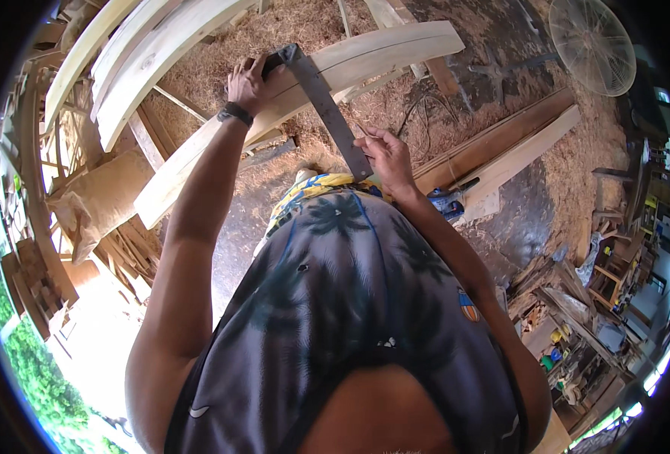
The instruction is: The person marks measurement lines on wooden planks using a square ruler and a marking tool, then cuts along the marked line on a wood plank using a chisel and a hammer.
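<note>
A long pale wooden plank (392,47) runs from lower left to upper right before me, with a dark line along its far part. Across its edge lies a dark metal try square (324,102), its long blade reaching back toward my waist. My left hand (249,85), with a black band on the wrist, is closed around the short arm of the square against the plank. Beside the blade's near end is my right hand (388,157), thumb and forefinger pinched together. Something thin seems to be between them, too small to name.
Several curved pale boards (157,64) stand at upper left. On the right, long planks (501,144) lie on the shaving-covered floor near a blue power tool (447,204). A round fan (592,47) stands at upper right; scrap wood (569,303) is piled at lower right.
</note>
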### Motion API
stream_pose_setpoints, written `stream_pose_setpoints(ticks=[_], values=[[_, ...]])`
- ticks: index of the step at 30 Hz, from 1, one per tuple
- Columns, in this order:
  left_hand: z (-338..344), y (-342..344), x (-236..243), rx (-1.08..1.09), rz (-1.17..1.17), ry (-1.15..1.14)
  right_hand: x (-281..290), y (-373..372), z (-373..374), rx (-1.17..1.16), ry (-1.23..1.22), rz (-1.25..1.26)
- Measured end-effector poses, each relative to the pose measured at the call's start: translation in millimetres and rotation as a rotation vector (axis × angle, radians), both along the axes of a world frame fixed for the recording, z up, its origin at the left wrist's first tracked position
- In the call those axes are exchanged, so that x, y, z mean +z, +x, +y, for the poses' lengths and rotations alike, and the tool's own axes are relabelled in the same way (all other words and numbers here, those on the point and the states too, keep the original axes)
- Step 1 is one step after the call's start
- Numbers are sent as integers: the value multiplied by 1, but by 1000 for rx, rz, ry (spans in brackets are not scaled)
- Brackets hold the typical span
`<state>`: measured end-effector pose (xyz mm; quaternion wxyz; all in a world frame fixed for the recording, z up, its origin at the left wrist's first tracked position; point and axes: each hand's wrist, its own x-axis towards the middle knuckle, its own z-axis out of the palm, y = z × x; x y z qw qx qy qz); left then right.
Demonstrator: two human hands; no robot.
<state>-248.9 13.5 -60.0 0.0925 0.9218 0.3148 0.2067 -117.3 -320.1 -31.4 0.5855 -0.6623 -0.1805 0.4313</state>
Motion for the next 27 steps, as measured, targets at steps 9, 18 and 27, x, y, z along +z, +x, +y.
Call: stream_pose_setpoints(ticks=[9, 18, 27], values=[[-8, 8, 8, -16, -49, -25, 12, 21, -7, -62, -96, 47], [-14, 14, 9, 39, -47, -3, 15, 31, -3, -84, -63, 127], [-12, 15, 8, 10, -56, 31, 14, 40, -2, -87, -8, 94]])
